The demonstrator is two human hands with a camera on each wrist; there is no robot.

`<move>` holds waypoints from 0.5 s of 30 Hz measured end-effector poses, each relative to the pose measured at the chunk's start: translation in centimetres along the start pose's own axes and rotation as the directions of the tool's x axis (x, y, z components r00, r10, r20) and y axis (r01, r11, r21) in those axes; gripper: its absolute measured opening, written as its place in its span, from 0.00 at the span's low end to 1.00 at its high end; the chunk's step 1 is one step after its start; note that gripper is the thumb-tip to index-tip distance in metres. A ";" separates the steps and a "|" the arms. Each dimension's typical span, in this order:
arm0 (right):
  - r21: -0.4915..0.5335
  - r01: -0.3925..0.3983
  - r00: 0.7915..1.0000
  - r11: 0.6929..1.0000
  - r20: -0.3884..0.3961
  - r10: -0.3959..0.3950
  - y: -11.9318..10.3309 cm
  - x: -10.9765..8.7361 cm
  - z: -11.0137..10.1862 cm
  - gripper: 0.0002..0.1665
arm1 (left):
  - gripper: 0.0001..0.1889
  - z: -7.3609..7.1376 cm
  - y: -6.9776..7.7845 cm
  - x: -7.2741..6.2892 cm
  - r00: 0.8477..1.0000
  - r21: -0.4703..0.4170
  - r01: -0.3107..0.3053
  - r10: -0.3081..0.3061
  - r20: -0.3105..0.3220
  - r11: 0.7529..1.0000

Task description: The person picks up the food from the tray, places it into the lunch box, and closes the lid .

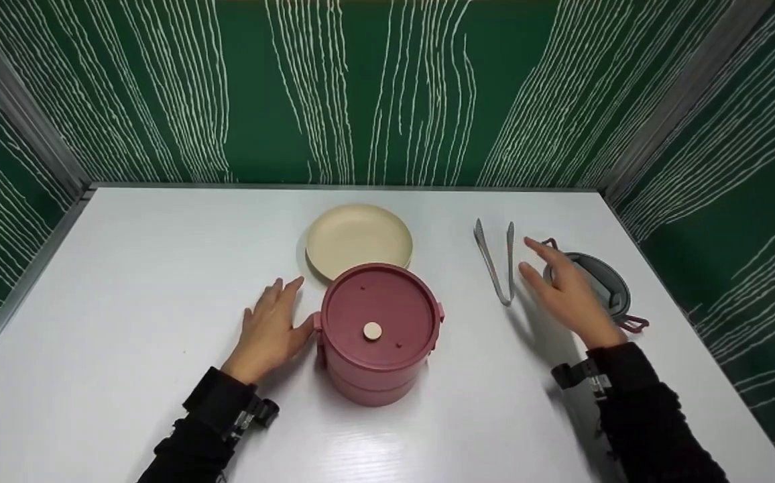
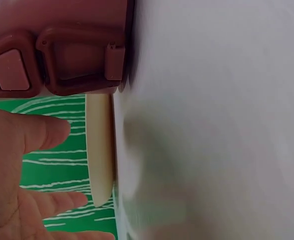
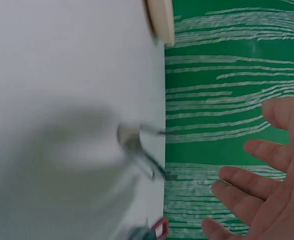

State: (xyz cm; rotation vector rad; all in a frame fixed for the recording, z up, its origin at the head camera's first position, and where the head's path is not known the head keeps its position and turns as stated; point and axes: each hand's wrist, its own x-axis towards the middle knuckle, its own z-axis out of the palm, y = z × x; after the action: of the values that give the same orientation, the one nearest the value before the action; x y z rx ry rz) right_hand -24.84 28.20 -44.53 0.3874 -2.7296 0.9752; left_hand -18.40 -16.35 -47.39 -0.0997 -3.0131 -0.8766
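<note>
A dark red lidded container with side clips and a small cream knob stands near the middle of the table. My left hand is spread just left of it, thumb tip close by the side clip. Over the right side of the table my right hand hovers with loosely spread fingers, holding nothing. Metal tongs lie with their arms apart just left of the right fingertips. Partly covered by that hand, a grey pot with red handles sits at the right.
Behind the container a cream plate lies on the white table; the container overlaps its front edge in the head view. Green walls with white wavy lines stand along the back and both sides.
</note>
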 end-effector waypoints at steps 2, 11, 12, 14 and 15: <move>-0.050 -0.029 1.000 0.998 0.003 0.029 0.7 0.0 -0.8 0.33 | 0.37 0.0 0.0 0.0 1.000 0.013 0.003 -0.003 0.004 1.000; -0.306 -0.151 0.988 0.940 -0.025 0.150 4.3 -0.1 -4.1 0.34 | 0.36 0.0 0.2 0.0 1.000 0.043 0.007 -0.007 0.011 0.999; -0.333 -0.158 0.987 0.930 -0.030 0.157 4.8 -0.1 -4.4 0.34 | 0.35 0.0 0.2 -0.1 1.000 0.045 0.009 -0.010 0.014 0.999; -0.375 -0.162 0.987 0.913 -0.044 0.157 5.8 -0.1 -4.7 0.34 | 0.35 0.0 0.2 -0.1 1.000 0.045 0.013 -0.013 0.015 0.999; -0.392 -0.164 0.986 0.905 -0.047 0.158 6.3 -0.1 -4.8 0.35 | 0.35 0.0 0.3 -0.2 1.000 0.047 0.013 -0.013 0.015 0.999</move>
State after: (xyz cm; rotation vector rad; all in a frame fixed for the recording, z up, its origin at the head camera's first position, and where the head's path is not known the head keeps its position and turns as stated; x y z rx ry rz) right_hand -26.16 36.02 -44.58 0.0815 -2.8850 0.4297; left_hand -18.21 -16.15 -47.25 -0.0869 -3.0495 -0.8100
